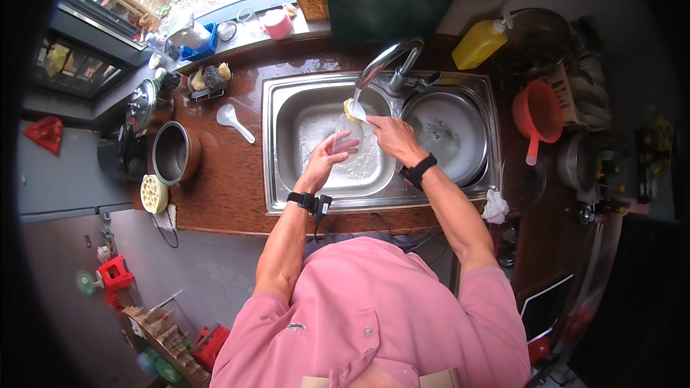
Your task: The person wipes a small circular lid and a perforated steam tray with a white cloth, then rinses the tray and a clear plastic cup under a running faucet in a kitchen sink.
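Observation:
Water runs from the curved chrome faucet (380, 62) over the left basin of the steel sink (272, 172). My right hand (396, 137) grips a white-handled brush (356, 110) with yellowish bristles, held under the stream. Just left of it, my left hand (331, 153) holds a clear, see-through vessel (345, 132), its shape hard to make out. Both hands are above the left basin. A large round metal pan (474, 156) fills the right basin, with whitish liquid in it. On the counter left of the sink lies a white plastic rice paddle (235, 123).
A metal inner pot (195, 151) lies at the left of the counter, near a scrubber holder (207, 94). Right of the sink are a red dipper (539, 113), a yellow pump bottle (480, 46) and a crumpled white cloth (495, 207). Cups stand on the sill, one pink (277, 24).

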Demonstrator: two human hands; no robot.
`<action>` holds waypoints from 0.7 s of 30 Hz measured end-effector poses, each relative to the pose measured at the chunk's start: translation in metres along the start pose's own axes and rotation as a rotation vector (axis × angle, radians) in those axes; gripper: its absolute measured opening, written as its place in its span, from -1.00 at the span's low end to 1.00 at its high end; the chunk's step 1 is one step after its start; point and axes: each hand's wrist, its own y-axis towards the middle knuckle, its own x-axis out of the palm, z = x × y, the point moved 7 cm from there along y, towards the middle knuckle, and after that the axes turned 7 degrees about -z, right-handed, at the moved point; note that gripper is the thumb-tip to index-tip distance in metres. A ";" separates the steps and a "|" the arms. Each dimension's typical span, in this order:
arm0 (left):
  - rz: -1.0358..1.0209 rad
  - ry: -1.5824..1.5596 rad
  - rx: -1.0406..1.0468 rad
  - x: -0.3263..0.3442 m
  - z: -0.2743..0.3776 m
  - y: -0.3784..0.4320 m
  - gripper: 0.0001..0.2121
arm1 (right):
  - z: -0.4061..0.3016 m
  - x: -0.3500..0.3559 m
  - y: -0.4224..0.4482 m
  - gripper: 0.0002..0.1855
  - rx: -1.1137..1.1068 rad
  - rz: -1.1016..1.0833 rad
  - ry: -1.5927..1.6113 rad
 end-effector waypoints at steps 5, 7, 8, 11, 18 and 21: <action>0.032 -0.040 0.037 -0.027 -0.014 -0.003 -0.44 | -0.011 0.003 -0.017 -0.65 -0.019 -0.176 0.071; -0.045 -0.084 0.042 -0.017 -0.005 0.002 -0.42 | 0.003 0.005 -0.015 -0.66 0.031 -0.118 0.082; -0.023 -0.096 0.057 -0.014 -0.002 0.002 -0.46 | 0.009 0.009 -0.017 -0.66 0.052 -0.093 0.138; 0.265 -0.344 0.154 -0.036 -0.008 0.001 -0.51 | -0.008 0.015 -0.030 -0.65 0.016 -0.152 0.178; 0.037 0.038 0.053 -0.024 0.002 0.014 -0.57 | 0.002 0.007 -0.024 -0.65 0.009 0.031 0.179; 0.037 0.183 0.035 -0.026 0.003 0.020 -0.58 | 0.004 0.003 -0.018 -0.65 -0.015 0.017 0.183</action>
